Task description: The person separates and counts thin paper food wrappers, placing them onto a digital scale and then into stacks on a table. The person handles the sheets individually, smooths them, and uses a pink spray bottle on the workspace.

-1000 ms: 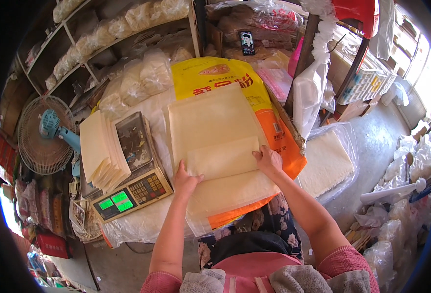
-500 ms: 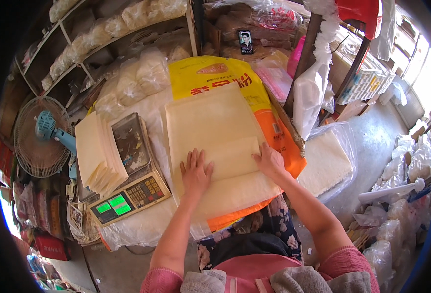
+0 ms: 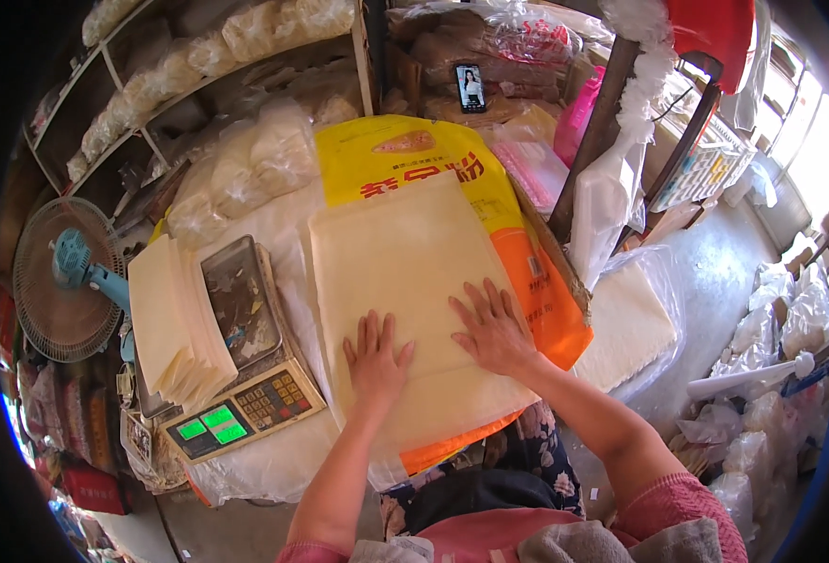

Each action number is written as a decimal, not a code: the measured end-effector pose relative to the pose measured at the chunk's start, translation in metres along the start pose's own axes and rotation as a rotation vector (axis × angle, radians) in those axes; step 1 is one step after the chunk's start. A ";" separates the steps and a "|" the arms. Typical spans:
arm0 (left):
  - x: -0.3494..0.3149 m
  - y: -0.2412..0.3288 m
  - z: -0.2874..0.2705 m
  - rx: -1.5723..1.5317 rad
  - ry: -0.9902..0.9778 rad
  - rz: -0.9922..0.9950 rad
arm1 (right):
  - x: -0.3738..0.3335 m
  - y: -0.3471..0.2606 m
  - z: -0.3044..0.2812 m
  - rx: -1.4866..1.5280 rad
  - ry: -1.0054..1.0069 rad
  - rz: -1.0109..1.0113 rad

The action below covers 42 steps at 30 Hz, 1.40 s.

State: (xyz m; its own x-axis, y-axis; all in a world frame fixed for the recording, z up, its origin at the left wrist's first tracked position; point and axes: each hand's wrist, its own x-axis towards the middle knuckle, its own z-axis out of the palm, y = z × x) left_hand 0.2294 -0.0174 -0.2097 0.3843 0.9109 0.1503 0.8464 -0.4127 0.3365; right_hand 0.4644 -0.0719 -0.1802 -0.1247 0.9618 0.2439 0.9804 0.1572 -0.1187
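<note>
A wide stack of thin cream-coloured sheets [image 3: 405,253] lies flat in front of me on a yellow and orange plastic sack [image 3: 339,150]. My left hand [image 3: 377,361] rests palm down on the near left part of the sheets, fingers extended. On the near right part lies my right hand [image 3: 491,328], flat with its fingers spread. Neither hand grips anything. To the left, a digital scale [image 3: 245,403] with a green lit display carries a folded bundle of similar cream sheets [image 3: 175,319], its near ends fanned out.
A blue desk fan [image 3: 72,272] stands at far left. Behind are shelves [image 3: 105,56] of bagged goods and clear bags [image 3: 255,159]. A phone [image 3: 471,89] leans at the back. More sheets in clear plastic [image 3: 625,324] and a wooden post [image 3: 602,141] stand right.
My right hand has moved left and inward from the right edge and now lies flat. The folded flap on the stack now lies smooth. The view has shifted slightly.
</note>
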 end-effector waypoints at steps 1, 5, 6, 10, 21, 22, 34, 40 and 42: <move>0.001 0.000 0.000 0.010 -0.001 -0.004 | 0.000 0.001 0.002 0.017 0.007 -0.006; 0.002 0.002 0.001 0.081 0.020 -0.011 | 0.001 0.002 0.007 0.022 0.074 -0.032; 0.001 0.002 0.000 0.081 0.020 -0.013 | 0.001 0.002 0.008 0.023 0.073 -0.034; 0.002 0.003 -0.001 0.072 0.024 -0.007 | 0.002 0.003 0.009 0.033 0.078 -0.031; -0.005 -0.013 -0.010 -0.298 0.124 0.004 | -0.006 0.000 0.011 0.057 0.146 -0.016; -0.013 -0.015 -0.014 -0.394 0.225 -0.115 | -0.009 -0.001 0.012 0.020 0.114 0.016; -0.081 0.012 -0.049 -1.361 -0.035 -0.488 | -0.043 -0.074 -0.013 0.305 -0.125 0.023; -0.051 -0.024 -0.139 -1.152 0.379 -0.060 | -0.017 -0.023 0.034 0.046 0.013 0.083; -0.049 -0.049 -0.208 -0.944 0.568 -0.006 | -0.019 -0.027 0.030 0.029 0.047 0.020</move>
State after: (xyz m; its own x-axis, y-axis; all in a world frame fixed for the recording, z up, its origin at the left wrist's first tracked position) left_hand 0.0926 -0.0417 -0.0400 -0.0492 0.8812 0.4702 0.1324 -0.4609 0.8775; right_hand 0.4353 -0.0881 -0.2105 -0.0976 0.9532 0.2861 0.9776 0.1456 -0.1517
